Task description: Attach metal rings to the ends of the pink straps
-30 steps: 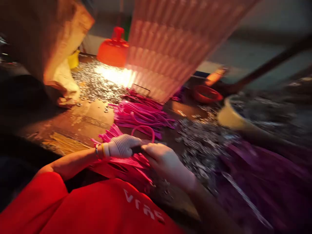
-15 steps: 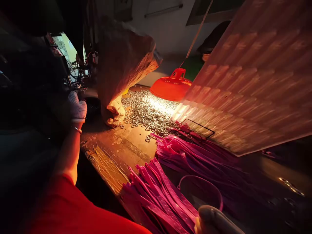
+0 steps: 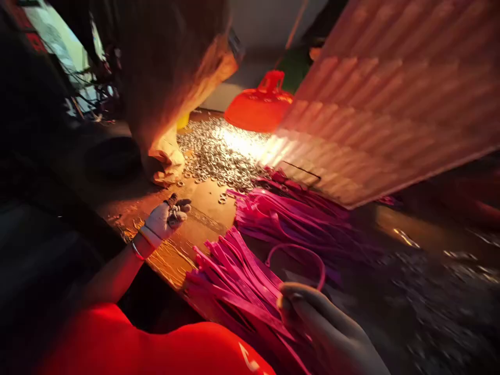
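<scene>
My left hand (image 3: 166, 216), in a pale knit glove with darkened fingertips, is turned palm up over the near edge of the worktable (image 3: 209, 221). Its fingers curl around a few small metal pieces (image 3: 174, 212), too blurred to name exactly. At lower right my right hand (image 3: 318, 317) is closed, thumb against fingers, on a thin pink strap (image 3: 296, 247) that arcs up out of the grip. Beside that hand lies a bundle of pink straps (image 3: 238, 265), with a second strap bundle (image 3: 281, 213) behind it. A heap of metal rings (image 3: 219, 153) lies farther back.
A red lamp (image 3: 258, 107) hangs low above the ring heap. To its right leans a translucent ribbed sheet (image 3: 371, 120). A crumpled brown sack (image 3: 167, 151) stands at the left of the heap. More metal pieces (image 3: 449, 302), blurred, lie at the right.
My left hand has come from the dark far left to the table's near edge, now palm up with metal pieces in it. The view has shifted; my right hand still holds the strap.
</scene>
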`<state>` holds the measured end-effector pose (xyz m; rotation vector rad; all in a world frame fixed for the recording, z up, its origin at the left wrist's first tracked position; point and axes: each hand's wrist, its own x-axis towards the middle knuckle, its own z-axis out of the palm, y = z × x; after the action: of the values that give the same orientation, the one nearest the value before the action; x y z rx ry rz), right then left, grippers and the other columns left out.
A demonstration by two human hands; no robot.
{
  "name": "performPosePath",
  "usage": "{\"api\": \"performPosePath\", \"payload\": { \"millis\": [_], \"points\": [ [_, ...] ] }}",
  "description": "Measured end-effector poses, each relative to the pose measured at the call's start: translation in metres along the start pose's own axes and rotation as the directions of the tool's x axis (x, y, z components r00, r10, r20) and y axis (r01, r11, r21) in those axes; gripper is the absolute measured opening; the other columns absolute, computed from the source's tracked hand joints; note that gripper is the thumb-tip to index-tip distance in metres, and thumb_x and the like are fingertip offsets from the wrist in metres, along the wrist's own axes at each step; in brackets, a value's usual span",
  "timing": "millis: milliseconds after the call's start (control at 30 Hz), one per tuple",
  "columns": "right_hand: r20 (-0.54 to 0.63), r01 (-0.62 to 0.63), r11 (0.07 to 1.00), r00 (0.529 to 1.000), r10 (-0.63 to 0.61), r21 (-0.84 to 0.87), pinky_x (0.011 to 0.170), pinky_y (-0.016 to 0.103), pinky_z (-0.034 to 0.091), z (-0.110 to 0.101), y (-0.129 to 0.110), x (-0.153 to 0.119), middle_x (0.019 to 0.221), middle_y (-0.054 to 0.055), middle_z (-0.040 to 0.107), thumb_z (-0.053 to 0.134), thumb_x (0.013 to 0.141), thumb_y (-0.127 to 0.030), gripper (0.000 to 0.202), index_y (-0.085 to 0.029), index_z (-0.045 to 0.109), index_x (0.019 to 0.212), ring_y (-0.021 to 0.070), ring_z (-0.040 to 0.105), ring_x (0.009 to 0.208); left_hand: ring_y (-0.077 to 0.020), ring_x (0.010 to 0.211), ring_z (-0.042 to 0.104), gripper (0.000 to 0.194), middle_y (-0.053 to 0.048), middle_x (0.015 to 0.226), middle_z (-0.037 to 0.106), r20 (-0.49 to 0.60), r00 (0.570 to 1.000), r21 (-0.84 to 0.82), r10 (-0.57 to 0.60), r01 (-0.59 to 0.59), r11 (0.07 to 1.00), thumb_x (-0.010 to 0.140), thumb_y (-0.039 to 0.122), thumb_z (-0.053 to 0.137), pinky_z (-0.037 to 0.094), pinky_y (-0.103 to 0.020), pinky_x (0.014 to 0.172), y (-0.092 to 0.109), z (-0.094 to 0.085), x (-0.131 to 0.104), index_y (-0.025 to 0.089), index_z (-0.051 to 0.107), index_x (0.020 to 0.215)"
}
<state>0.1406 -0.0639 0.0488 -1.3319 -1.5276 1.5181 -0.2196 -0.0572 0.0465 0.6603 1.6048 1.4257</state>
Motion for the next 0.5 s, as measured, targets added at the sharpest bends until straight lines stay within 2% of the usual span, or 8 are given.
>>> {"api": "performPosePath", "payload": {
  "millis": [33, 100, 133, 200, 267, 367, 433, 500],
  "points": [
    [-0.025, -0.005, 1.0, 1.0, 0.004, -0.021, 0.067, 0.035, 0.056, 0.005, -0.003, -0.003, 0.085, 0.005, 0.074, 0.072, 0.082, -0.049, 0.024, -0.027, 0.077, 0.092, 0.0228, 0.069, 0.074, -0.0045, 0.044, 0.035, 0.038, -0.012, 0.078, 0.064, 0.161, 0.976, -0.2, -0.149, 0.18, 0.963, 0.1, 0.04, 0.051, 0.025, -0.017, 0.035, -0.012, 0.022, -0.016, 0.006, 0.067, 0.096],
    [-0.056, 0.068, 0.993, 0.996, -0.074, -0.101, 0.074, 0.032, 0.054, 0.012, -0.006, -0.004, 0.089, 0.003, 0.075, 0.068, 0.085, -0.04, 0.02, -0.026, 0.076, 0.095, 0.0198, 0.068, 0.078, -0.0041, 0.044, 0.038, 0.033, -0.018, 0.087, 0.07, 0.429, 0.857, -0.366, -0.288, 0.456, 0.811, 0.1, 0.033, 0.052, 0.025, -0.015, 0.034, -0.028, 0.06, -0.044, 0.005, 0.069, 0.098],
    [-0.088, 0.129, 0.981, 0.986, -0.143, -0.145, 0.074, 0.03, 0.053, 0.013, -0.006, -0.003, 0.086, 0.002, 0.075, 0.066, 0.085, -0.038, 0.018, -0.025, 0.076, 0.094, 0.0186, 0.067, 0.077, -0.0045, 0.045, 0.041, 0.03, -0.02, 0.092, 0.072, 0.522, 0.794, -0.385, -0.313, 0.546, 0.744, 0.098, 0.03, 0.054, 0.025, -0.015, 0.034, -0.033, 0.076, -0.056, 0.005, 0.07, 0.101],
    [-0.133, 0.206, 0.957, 0.963, -0.236, -0.205, 0.077, 0.03, 0.053, 0.013, -0.003, 0.0, 0.089, 0.002, 0.075, 0.062, 0.088, -0.034, 0.02, -0.025, 0.074, 0.101, 0.0178, 0.068, 0.08, -0.0057, 0.048, 0.048, 0.026, -0.02, 0.103, 0.074, 0.614, 0.721, -0.333, -0.32, 0.605, 0.723, 0.093, 0.024, 0.06, 0.029, -0.015, 0.036, -0.039, 0.102, -0.073, 0.006, 0.072, 0.108],
    [-0.17, 0.25, 0.94, 0.941, -0.293, -0.234, 0.081, 0.029, 0.054, 0.01, 0.002, 0.001, 0.096, 0.002, 0.076, 0.061, 0.089, -0.031, 0.023, -0.024, 0.072, 0.108, 0.0172, 0.068, 0.083, -0.0064, 0.054, 0.055, 0.03, -0.017, 0.111, 0.075, 0.646, 0.705, -0.267, -0.294, 0.569, 0.778, 0.088, 0.021, 0.065, 0.038, -0.015, 0.042, -0.045, 0.124, -0.083, 0.011, 0.074, 0.114],
    [-0.167, 0.264, 0.94, 0.938, -0.302, -0.215, 0.084, 0.03, 0.055, 0.005, 0.008, 0.001, 0.103, 0.001, 0.076, 0.061, 0.089, -0.028, 0.027, -0.025, 0.069, 0.114, 0.017, 0.069, 0.088, -0.009, 0.064, 0.061, 0.037, -0.011, 0.11, 0.075, 0.672, 0.717, -0.225, -0.186, 0.437, 0.871, 0.083, 0.028, 0.073, 0.048, -0.018, 0.055, -0.053, 0.151, -0.093, 0.015, 0.075, 0.118],
    [-0.149, 0.257, 0.948, 0.947, -0.286, -0.186, 0.087, 0.031, 0.055, 0.003, 0.012, 0.0, 0.105, 0.001, 0.076, 0.064, 0.087, -0.028, 0.029, -0.026, 0.068, 0.115, 0.018, 0.069, 0.092, -0.0143, 0.076, 0.066, 0.044, -0.01, 0.106, 0.075, 0.677, 0.726, -0.243, -0.123, 0.378, 0.893, 0.078, 0.035, 0.079, 0.053, -0.022, 0.063, -0.057, 0.168, -0.099, 0.015, 0.075, 0.117],
    [-0.162, 0.249, 0.958, 0.949, -0.27, -0.143, 0.091, 0.033, 0.055, 0.001, 0.016, 0.001, 0.108, 0.001, 0.075, 0.066, 0.084, -0.026, 0.031, -0.026, 0.066, 0.116, 0.0189, 0.07, 0.097, -0.0187, 0.084, 0.069, 0.046, -0.008, 0.099, 0.075, 0.659, 0.744, -0.256, -0.109, 0.358, 0.898, 0.072, 0.037, 0.083, 0.056, -0.026, 0.07, -0.06, 0.185, -0.103, 0.015, 0.076, 0.111]
  ]
}}
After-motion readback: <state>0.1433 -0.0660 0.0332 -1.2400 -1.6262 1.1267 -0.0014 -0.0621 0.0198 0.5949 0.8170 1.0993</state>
